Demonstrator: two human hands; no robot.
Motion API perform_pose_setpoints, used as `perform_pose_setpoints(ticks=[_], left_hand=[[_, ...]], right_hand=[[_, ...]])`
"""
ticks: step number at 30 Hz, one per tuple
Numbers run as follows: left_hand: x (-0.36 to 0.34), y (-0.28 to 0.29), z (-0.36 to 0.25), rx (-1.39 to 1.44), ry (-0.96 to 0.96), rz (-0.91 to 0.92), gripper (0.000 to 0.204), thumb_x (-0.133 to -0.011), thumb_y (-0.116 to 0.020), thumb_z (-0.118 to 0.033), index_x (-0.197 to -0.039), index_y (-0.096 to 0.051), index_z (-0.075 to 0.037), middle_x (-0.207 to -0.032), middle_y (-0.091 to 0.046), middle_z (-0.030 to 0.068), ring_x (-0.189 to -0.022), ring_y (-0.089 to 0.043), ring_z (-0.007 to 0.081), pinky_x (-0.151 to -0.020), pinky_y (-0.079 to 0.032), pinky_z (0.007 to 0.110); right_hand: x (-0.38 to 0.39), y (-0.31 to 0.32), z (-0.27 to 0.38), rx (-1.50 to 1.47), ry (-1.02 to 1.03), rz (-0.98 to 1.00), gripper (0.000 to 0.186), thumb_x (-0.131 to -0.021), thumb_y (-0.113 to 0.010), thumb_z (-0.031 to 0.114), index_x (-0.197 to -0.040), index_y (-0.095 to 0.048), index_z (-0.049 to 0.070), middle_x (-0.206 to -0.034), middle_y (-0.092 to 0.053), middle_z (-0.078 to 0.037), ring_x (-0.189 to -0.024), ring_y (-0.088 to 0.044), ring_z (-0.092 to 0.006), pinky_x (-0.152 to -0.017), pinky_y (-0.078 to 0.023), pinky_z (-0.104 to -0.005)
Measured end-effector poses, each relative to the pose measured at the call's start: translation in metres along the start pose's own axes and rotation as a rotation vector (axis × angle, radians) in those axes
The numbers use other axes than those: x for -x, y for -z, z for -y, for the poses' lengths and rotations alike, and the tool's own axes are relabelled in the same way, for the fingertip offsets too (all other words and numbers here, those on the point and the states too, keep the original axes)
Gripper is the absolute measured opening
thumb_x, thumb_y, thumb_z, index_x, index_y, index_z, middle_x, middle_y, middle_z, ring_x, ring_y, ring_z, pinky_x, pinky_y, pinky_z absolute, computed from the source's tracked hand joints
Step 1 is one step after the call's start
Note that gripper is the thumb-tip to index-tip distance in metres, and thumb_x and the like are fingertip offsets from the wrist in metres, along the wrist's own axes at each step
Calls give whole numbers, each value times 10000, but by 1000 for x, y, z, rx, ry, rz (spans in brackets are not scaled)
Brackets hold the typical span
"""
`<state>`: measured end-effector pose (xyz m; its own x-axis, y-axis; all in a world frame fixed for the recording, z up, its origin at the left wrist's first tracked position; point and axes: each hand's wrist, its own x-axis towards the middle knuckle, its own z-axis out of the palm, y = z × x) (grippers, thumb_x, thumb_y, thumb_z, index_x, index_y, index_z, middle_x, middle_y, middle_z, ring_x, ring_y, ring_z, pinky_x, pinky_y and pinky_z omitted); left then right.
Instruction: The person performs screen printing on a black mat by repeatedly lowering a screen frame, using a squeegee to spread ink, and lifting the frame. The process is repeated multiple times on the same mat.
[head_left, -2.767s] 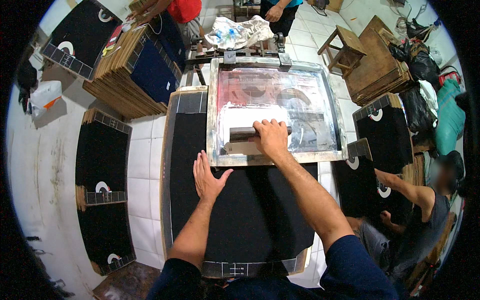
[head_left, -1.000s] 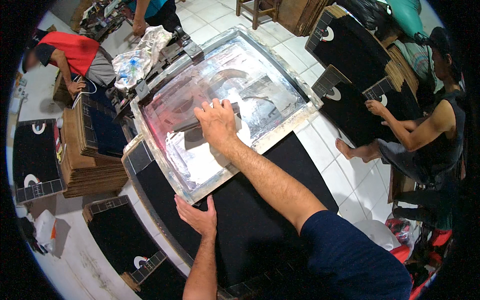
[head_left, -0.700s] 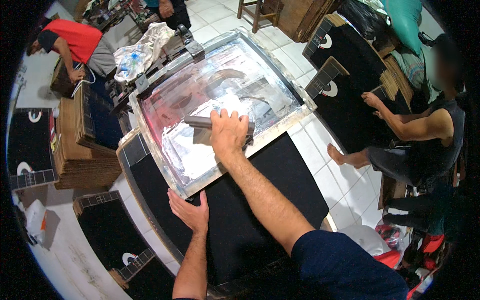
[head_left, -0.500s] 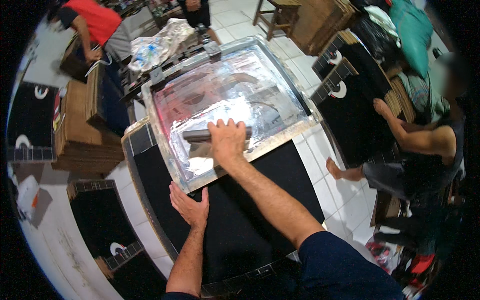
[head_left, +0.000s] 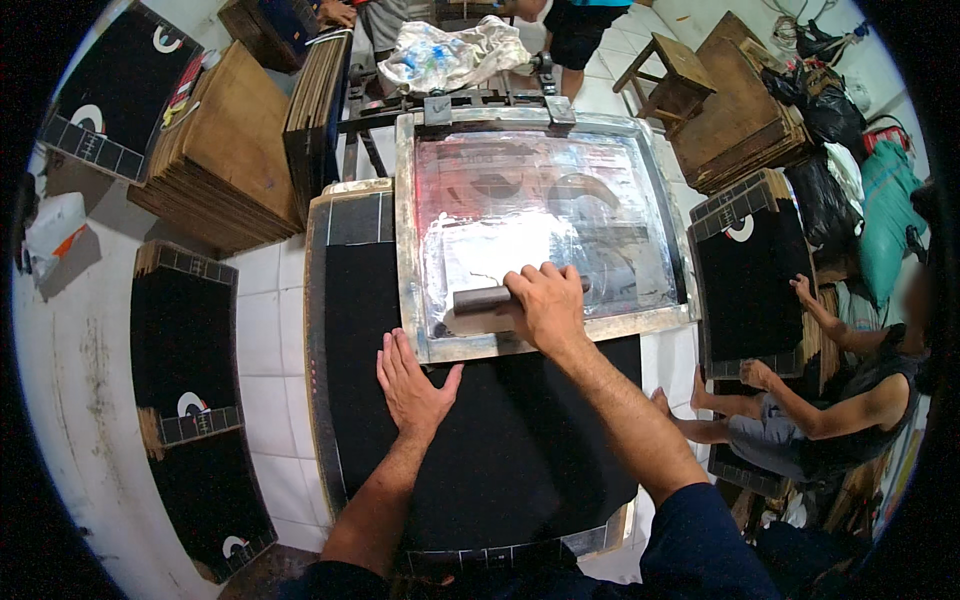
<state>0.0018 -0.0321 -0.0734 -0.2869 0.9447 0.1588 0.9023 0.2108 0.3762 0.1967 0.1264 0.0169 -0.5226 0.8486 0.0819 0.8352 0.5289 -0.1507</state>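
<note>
A screen-printing frame [head_left: 406, 250], its mesh [head_left: 600, 250] smeared with white and faded red ink, lies across the upper part of a board covered in black fabric [head_left: 500, 440]. My right hand [head_left: 545, 308] is wrapped round a dark squeegee [head_left: 480, 298] in the white ink near the frame's front edge. My left hand [head_left: 410, 385] rests open on the fabric, fingers stretched out, fingertips at the frame's front left corner. Metal clamps [head_left: 438, 108] hold the frame's back edge to a rack, with a stained white rag [head_left: 450, 55] beyond them.
Boards with black fabric pieces [head_left: 183, 320] stand along both sides, beside stacked boards [head_left: 230, 140]. A seated co-worker [head_left: 830, 400] at right reaches to the fabric boards [head_left: 745, 280]. Other people [head_left: 590, 30] stand beyond the rack. A wooden stool [head_left: 665, 70] and bags [head_left: 885, 220] are at back right.
The view has swung from a tilted angle back to straight. My squeegee has shifted toward the frame's front edge since one second ago. The seated co-worker's hands have moved apart.
</note>
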Motion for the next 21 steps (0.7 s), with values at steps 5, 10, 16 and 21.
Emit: perform_pose_setpoints(ticks=[5,10,16,21], left_hand=[[1,0,0,-29,-6,3,1172,-817,-827,-511,-1622,-191,54,-1613,-333,280,-1515,-313,415,-1266,-223,558],[1,2,-2,-30,-1,-6,1127,-839,-804,-529,-1598,-234,78,-1611,-354,271,-1539,-311,378,-1267,-228,548],[0,3,-2,-28,-6,13,1144,-843,-798,-542,-1601,-214,85,-1618,-338,278,-1544,-299,383,-1269,-222,551],[0,1,-1,-49,-8,18,1145,-848,-794,-541,-1605,-204,85,-1625,-323,281,-1550,-287,381,-1271,-220,551]], right_hand=[[-82,-13,-28,-2,7,-108,326,-791,-850,280,-1046,-681,166,-1005,-702,-33,-1005,-650,-266,-845,-428,-461],[-104,-22,-30,53,-43,-175,213,-848,-760,192,-1045,-684,169,-994,-696,-29,-1008,-651,-265,-867,-439,-467],[-6,-32,2,30,4,-387,194,-770,-788,133,-920,-668,161,-914,-641,-22,-923,-611,-261,-870,-422,-440],[-59,-15,-19,28,-4,-208,221,-797,-789,144,-983,-671,158,-939,-665,-29,-960,-623,-277,-828,-421,-456]])
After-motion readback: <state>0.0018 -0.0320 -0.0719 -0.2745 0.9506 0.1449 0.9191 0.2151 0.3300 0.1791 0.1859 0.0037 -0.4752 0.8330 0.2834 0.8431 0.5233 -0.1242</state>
